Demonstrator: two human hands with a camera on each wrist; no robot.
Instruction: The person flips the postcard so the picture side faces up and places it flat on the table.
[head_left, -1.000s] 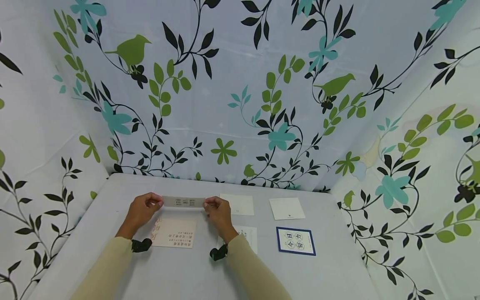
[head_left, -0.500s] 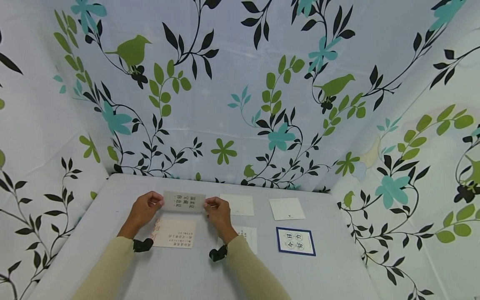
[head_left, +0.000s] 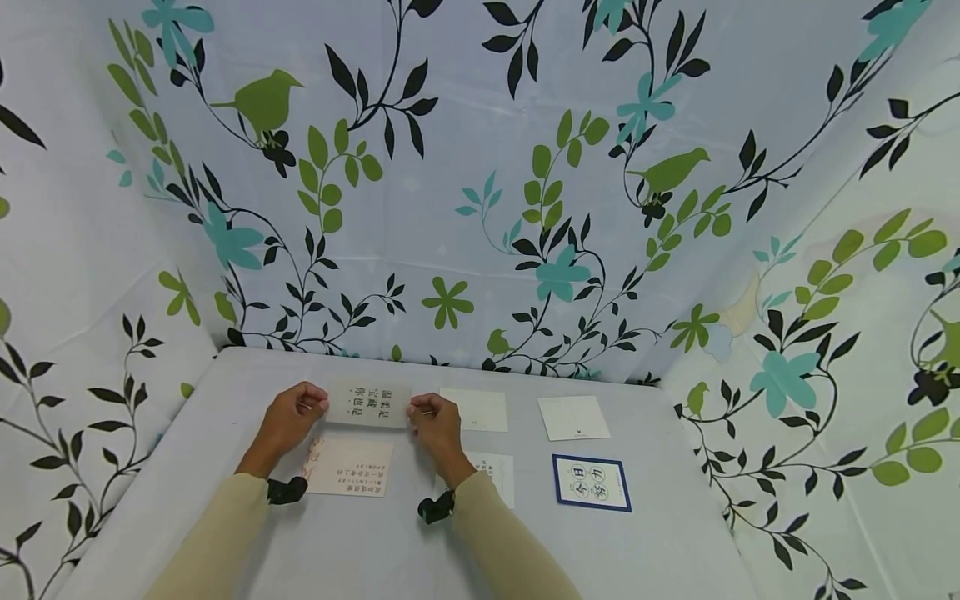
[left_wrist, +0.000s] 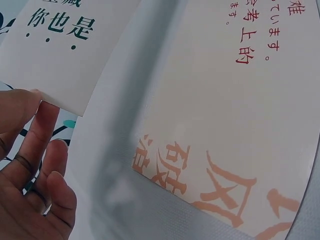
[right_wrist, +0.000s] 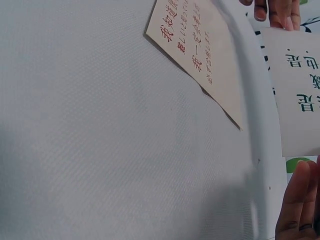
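Observation:
A cream card printed with dark green characters (head_left: 369, 403) is held up between both hands over the back left of the table. My left hand (head_left: 291, 421) pinches its left edge between thumb and fingers, seen close in the left wrist view, where the card (left_wrist: 65, 55) is lifted off the cloth. At the opposite edge my right hand (head_left: 438, 429) pinches it with thumb and fingertips. Just in front of the held card lies a pinkish card with red print (head_left: 348, 467), flat on the table. Another white card with writing (head_left: 497, 477) lies partly hidden under my right forearm.
Behind the right hand lies a plain cream card (head_left: 486, 410). Farther right are another cream card (head_left: 574, 417) and a blue-bordered card (head_left: 592, 482). The white-covered table (head_left: 660, 542) meets a leaf-patterned curtain (head_left: 450, 208) at its back edge.
The held card has tipped from steeply foreshortened to facing up toward the head camera, so its large green print now shows. Both hands have stayed nearly in place.

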